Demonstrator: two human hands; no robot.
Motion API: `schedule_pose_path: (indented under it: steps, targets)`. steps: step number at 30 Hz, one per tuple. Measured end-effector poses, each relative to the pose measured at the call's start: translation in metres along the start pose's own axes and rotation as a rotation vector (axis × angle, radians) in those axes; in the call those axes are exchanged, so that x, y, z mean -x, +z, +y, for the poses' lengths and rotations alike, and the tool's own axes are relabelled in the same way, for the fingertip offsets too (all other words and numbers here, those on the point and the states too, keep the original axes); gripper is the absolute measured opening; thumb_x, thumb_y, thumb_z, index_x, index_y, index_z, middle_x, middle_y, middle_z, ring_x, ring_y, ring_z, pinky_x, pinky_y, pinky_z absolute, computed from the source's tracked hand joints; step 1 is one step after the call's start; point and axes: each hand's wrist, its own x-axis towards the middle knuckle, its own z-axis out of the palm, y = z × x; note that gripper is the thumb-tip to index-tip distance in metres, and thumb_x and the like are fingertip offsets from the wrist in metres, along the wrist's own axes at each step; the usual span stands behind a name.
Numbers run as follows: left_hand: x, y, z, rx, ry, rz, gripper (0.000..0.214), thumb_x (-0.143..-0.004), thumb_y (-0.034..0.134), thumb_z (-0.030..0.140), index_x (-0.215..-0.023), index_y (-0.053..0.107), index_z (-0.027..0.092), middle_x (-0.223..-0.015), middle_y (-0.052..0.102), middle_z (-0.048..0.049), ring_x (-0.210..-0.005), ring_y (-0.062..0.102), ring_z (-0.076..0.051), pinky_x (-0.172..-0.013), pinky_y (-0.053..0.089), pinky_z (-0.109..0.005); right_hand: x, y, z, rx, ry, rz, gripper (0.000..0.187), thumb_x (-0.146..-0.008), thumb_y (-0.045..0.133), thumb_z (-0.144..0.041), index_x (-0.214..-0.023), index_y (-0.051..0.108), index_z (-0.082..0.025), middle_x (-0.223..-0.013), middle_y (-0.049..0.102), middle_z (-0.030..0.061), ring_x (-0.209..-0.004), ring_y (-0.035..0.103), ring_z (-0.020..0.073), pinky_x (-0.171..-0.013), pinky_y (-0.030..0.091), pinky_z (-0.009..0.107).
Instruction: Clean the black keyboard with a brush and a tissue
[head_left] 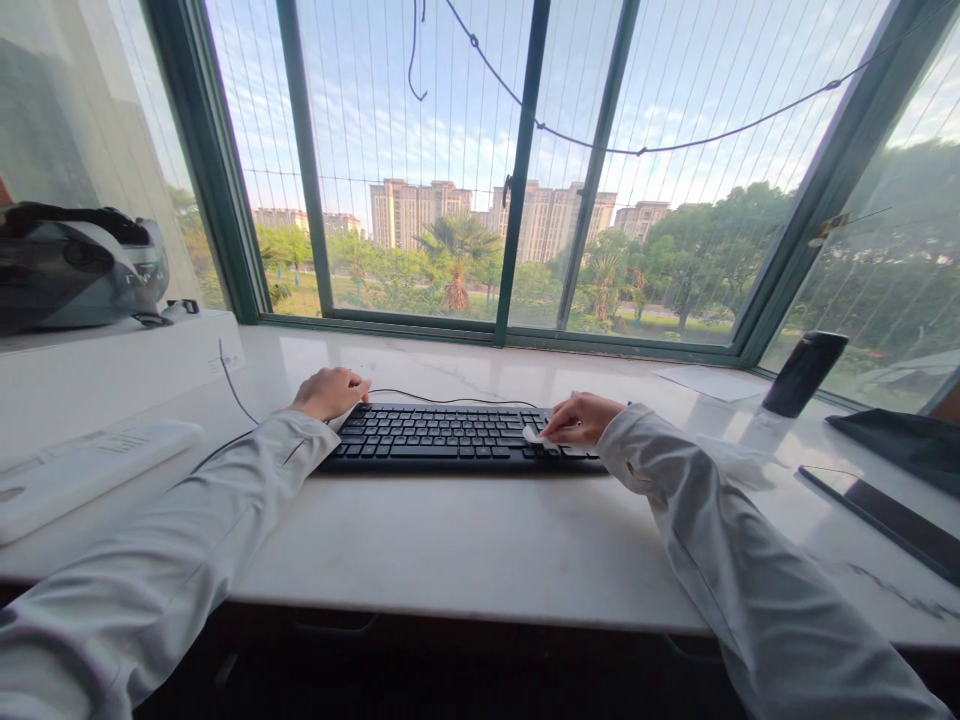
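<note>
1 black keyboard [435, 450] lies flat on a pale counter [465, 560], below the window [420, 250]. Right hand [582, 418] over the keyboard's right end, fingers pinched narrow on a crumpled white tissue [532, 436], which touches the keys. Left hand [330, 392] at the far left corner, fingers curled; whether it grips the edge, cannot tell. Thin dark cable [457, 402] behind the keys. Farther right: 1 black cylinder [806, 375], upright but leaning in view, near a white sheet [709, 382].
</note>
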Motion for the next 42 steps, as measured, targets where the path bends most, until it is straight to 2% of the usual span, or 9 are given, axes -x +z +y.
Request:
schedule_pose_path:
  steps: [3,6,16,22,26,36,38,42]
  targets:
    - [-0.001,0.0,0.0,0.007,-0.005,0.001,0.046,-0.076,0.037,0.056,-0.079,0.075,0.031,-0.086,0.071,-0.0036,-0.082,0.061,-0.025,-0.066,0.041,-0.028,-0.003,0.002,-0.009,0.049,-0.058,0.065,0.036,-0.078,0.058,-0.046,-0.092,0.077,-0.019,-0.079,0.069,0.0055,-0.068,0.058,0.0132,-0.062,0.039,0.023]
    - [-0.001,0.001,-0.001,0.016,-0.009,0.006,0.047,-0.075,0.037,0.057,-0.079,0.075,0.03,-0.087,0.071,-0.0041,-0.083,0.061,-0.025,-0.066,0.041,-0.028,-0.007,0.005,-0.019,0.117,-0.088,0.091,0.03,-0.08,0.057,-0.041,-0.087,0.077,-0.019,-0.081,0.07,0.0058,-0.071,0.06,0.0133,-0.067,0.04,0.023]
    - [0.0,0.001,-0.002,0.014,-0.002,0.004,0.048,-0.076,0.037,0.057,-0.079,0.076,0.029,-0.085,0.07,-0.0048,-0.081,0.061,-0.025,-0.066,0.041,-0.028,-0.009,0.007,-0.023,0.066,-0.086,-0.015,0.026,-0.078,0.059,-0.041,-0.084,0.075,-0.021,-0.083,0.07,0.0031,-0.075,0.061,0.0131,-0.071,0.042,0.022]
    - [0.001,0.0,-0.001,0.019,0.006,0.006,0.049,-0.076,0.036,0.057,-0.078,0.076,0.029,-0.087,0.071,-0.0055,-0.082,0.061,-0.026,-0.067,0.041,-0.029,-0.005,0.004,-0.026,0.063,0.003,-0.025,0.025,-0.077,0.062,-0.042,-0.085,0.076,-0.023,-0.077,0.07,0.001,-0.072,0.06,0.0124,-0.069,0.042,0.021]
    - [0.001,0.0,-0.001,0.017,0.008,0.011,0.049,-0.077,0.036,0.057,-0.078,0.076,0.029,-0.088,0.071,-0.0053,-0.083,0.061,-0.026,-0.068,0.042,-0.029,-0.004,0.003,-0.026,0.036,-0.004,-0.008,0.025,-0.075,0.063,-0.042,-0.081,0.077,-0.022,-0.078,0.071,0.0016,-0.072,0.062,0.0131,-0.069,0.043,0.02]
    - [0.002,-0.002,0.0,0.02,0.008,0.009,0.048,-0.076,0.037,0.057,-0.08,0.076,0.028,-0.088,0.071,-0.0052,-0.086,0.062,-0.025,-0.07,0.043,-0.028,0.005,-0.011,-0.006,0.123,0.169,-0.073,0.028,-0.069,0.067,-0.042,-0.078,0.077,-0.018,-0.069,0.071,0.0021,-0.067,0.061,0.0142,-0.063,0.041,0.022]
    - [0.002,-0.002,0.0,0.017,0.008,0.006,0.048,-0.077,0.037,0.057,-0.08,0.076,0.028,-0.089,0.071,-0.0053,-0.086,0.062,-0.025,-0.071,0.043,-0.028,0.006,-0.011,-0.006,0.116,0.149,-0.021,0.028,-0.071,0.066,-0.043,-0.079,0.077,-0.019,-0.072,0.071,0.0025,-0.068,0.061,0.0142,-0.063,0.04,0.022]
    - [0.002,-0.001,0.0,0.018,0.004,0.007,0.048,-0.076,0.038,0.057,-0.08,0.076,0.028,-0.089,0.071,-0.0056,-0.087,0.062,-0.026,-0.071,0.044,-0.028,-0.002,0.0,-0.016,0.102,0.065,0.17,0.029,-0.077,0.06,-0.042,-0.084,0.077,-0.019,-0.081,0.072,0.0035,-0.072,0.061,0.0138,-0.067,0.041,0.022]
